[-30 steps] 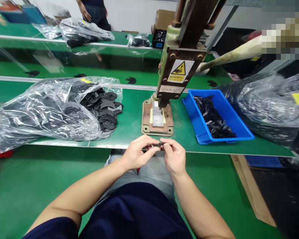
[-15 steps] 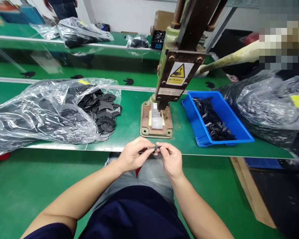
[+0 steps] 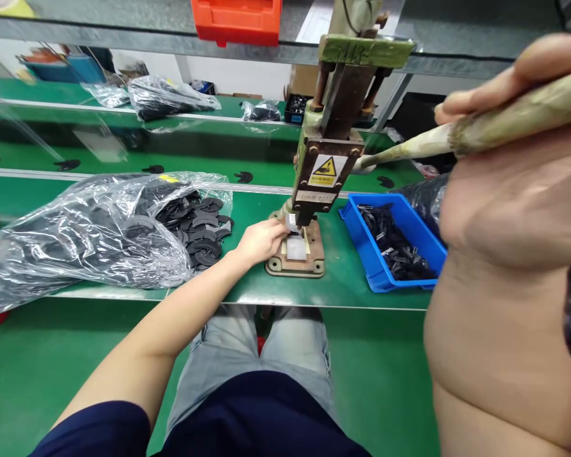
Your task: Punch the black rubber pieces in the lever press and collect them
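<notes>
Fingertips of my left hand (image 3: 262, 241) are pinched at the left side of the press bed, just below the ram (image 3: 307, 212). They hold a small black plastic part (image 3: 294, 231), mostly hidden by the fingers and the ram. A pale metal block (image 3: 295, 248) sits on the bed in front of it. At the upper right, close to the camera, my right hand (image 3: 518, 190) grips the wrapped lever (image 3: 419, 145) of the hand press (image 3: 328, 171). A yellow warning label is stuck on the press head.
A clear plastic bag (image 3: 99, 241) spills dark curved pieces (image 3: 204, 231) onto the green bench at left. Right of the press stands a blue bin (image 3: 380, 276) with black parts. Several dark pieces lie on the strip behind. An orange bin (image 3: 238, 22) sits on the overhead shelf.
Both hands were together at the bench edge around the small part. My left hand has carried it forward to the press bed. My right hand has gone up to the lever. The view has tilted upward.
</notes>
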`<state>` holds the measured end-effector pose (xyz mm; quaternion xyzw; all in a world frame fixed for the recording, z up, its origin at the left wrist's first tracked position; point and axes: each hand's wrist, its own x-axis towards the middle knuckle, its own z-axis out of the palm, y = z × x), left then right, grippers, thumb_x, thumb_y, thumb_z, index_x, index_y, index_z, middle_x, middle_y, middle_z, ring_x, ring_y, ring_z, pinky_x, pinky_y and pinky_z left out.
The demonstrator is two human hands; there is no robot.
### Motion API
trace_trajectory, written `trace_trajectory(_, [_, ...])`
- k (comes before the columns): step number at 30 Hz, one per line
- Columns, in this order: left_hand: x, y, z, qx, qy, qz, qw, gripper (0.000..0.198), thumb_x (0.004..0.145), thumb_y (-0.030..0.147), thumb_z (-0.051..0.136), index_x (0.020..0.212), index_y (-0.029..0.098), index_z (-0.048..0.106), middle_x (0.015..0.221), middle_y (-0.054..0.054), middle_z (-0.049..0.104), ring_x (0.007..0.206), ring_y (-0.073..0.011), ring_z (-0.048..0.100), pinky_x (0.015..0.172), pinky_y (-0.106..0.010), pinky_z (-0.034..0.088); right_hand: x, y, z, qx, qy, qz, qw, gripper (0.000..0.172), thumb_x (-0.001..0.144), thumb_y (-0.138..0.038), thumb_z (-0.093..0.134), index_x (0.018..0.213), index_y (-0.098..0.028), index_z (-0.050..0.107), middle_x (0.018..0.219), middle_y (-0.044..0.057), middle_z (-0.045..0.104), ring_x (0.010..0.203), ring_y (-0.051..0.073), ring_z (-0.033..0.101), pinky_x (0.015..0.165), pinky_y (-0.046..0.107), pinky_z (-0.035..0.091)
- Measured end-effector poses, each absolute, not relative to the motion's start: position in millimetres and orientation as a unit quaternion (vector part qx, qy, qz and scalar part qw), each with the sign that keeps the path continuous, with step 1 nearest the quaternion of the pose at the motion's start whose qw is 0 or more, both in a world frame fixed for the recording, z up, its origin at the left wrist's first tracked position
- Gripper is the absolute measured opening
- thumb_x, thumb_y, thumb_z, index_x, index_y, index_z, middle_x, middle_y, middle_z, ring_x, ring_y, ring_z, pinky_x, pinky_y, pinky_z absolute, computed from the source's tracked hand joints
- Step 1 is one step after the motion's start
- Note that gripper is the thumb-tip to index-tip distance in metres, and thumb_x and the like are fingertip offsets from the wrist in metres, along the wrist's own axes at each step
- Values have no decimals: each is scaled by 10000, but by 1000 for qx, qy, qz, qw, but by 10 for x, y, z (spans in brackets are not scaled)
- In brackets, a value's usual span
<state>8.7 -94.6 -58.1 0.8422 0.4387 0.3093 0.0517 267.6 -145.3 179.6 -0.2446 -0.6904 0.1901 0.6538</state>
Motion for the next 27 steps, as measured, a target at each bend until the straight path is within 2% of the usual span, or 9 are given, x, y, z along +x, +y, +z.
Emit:
trace_trajectory(3, [156,-945,-500,864,440,244,27,287,1013,226,539,1199,261,754,1213,-62,726,1117,-220,686,901,-313,548,2623,-1439,1736,-193,-682,125,694,240,934,-447,636,951,-214,689,862,-21,615,785,113,665,827,377,569])
trace_trajectory(6, [173,-926,-440,874,438,211,26,299,1021,233,518,1195,277,757,1203,-58,718,1130,-220,679,891,-312,553,2601,-1489,1436,-170,-680,107,705,217,870,-360,737,769,-207,621,654,-41,549,631,123,610,677,372,557])
trace_trajectory(8, [168,-908,-431,875,436,208,34,302,1030,234,501,1182,278,758,1201,-52,716,1120,-213,682,893,-309,556,2600,-1572,1178,-165,-679,85,710,296,827,-342,751,646,-219,550,585,-47,525,602,130,587,698,407,564])
trace_trajectory(10, [167,-906,-443,872,438,213,41,305,1036,232,489,1176,271,757,1210,-54,713,1109,-206,687,893,-307,559,2613,-1667,915,-189,-683,57,703,342,790,-341,753,579,-219,513,556,-49,532,615,144,593,808,485,581])
trace_trajectory(12, [175,-922,-465,868,439,225,48,306,1042,234,479,1173,259,755,1218,-59,710,1102,-202,691,897,-304,562,2636,-1733,681,-220,-685,33,693,313,742,-325,764,561,-225,529,564,-45,573,660,177,626,918,572,568])
trace_trajectory(14, [180,-946,-482,867,435,239,57,313,1054,245,462,1181,249,748,1231,-62,707,1120,-196,688,927,-297,561,2657,-1741,504,-231,-680,18,696,280,711,-326,768,561,-237,550,578,-44,602,682,192,644,956,600,557])
trace_trajectory(20, [-213,-917,-376,852,475,218,37,315,1053,283,464,1233,229,716,1246,-72,713,1171,-213,666,1039,-329,529,2634,-1569,309,-182,-625,-7,759,414,686,-371,767,484,-220,438,527,-60,575,611,168,621,892,555,571])
trace_trajectory(24, [-967,-755,-204,788,603,123,-22,312,991,306,552,1225,184,720,1225,-112,731,1170,-287,654,1066,-406,508,2585,-1511,294,-163,-601,-9,782,496,672,-402,784,453,-211,382,499,-59,558,581,161,600,840,536,567])
trace_trajectory(27, [-1509,-608,-124,752,658,21,-26,418,942,318,605,1330,184,685,1303,-134,713,1226,-333,622,1067,-432,497,2547,-1502,289,-159,-582,-9,797,526,671,-404,794,449,-210,359,486,-56,539,573,159,593,837,534,565])
